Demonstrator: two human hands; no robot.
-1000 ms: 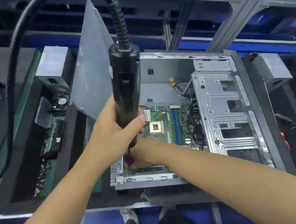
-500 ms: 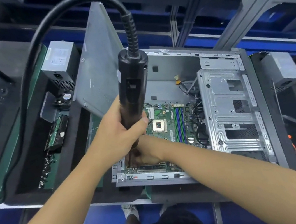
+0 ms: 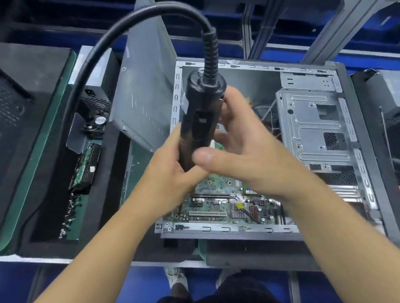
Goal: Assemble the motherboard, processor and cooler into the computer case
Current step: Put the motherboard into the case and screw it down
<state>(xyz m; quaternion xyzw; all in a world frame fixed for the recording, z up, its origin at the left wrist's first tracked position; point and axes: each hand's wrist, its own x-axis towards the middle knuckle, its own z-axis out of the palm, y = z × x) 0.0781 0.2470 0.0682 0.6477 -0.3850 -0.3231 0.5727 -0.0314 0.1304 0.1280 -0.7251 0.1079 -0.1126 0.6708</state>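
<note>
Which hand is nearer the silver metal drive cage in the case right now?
Right. The right hand sits just left of the silver metal drive cage; the left hand grips the black electric screwdriver farther left.

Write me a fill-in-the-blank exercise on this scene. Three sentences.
1. The left hand and right hand hold the ___ electric screwdriver.
2. The motherboard lies ___ the computer case.
3. A thick cable leaves the screwdriver's ___ end.
Missing words: black; inside; top.
</note>
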